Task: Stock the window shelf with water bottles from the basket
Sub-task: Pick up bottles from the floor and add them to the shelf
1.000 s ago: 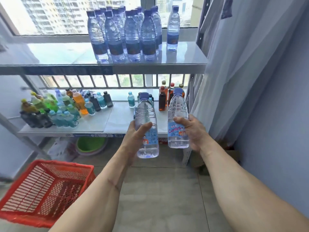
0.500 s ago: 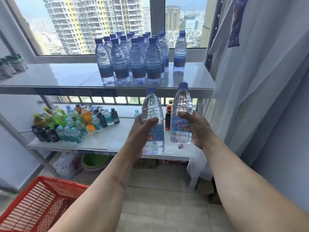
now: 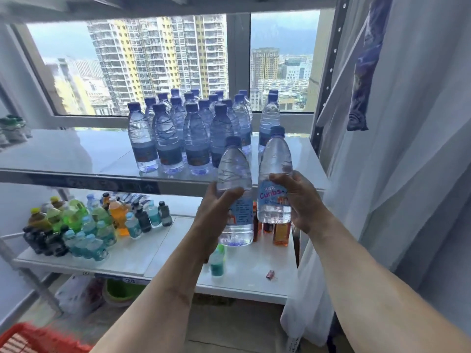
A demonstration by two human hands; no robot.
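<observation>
While the left hand [image 3: 216, 207] grips one water bottle [image 3: 234, 174], the right hand [image 3: 303, 202] grips another [image 3: 275, 159].

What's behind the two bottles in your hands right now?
Behind the left-hand bottle and right-hand bottle stands the cluster of water bottles on the window shelf. Lower down, orange and dark drink bottles are partly hidden.
</observation>
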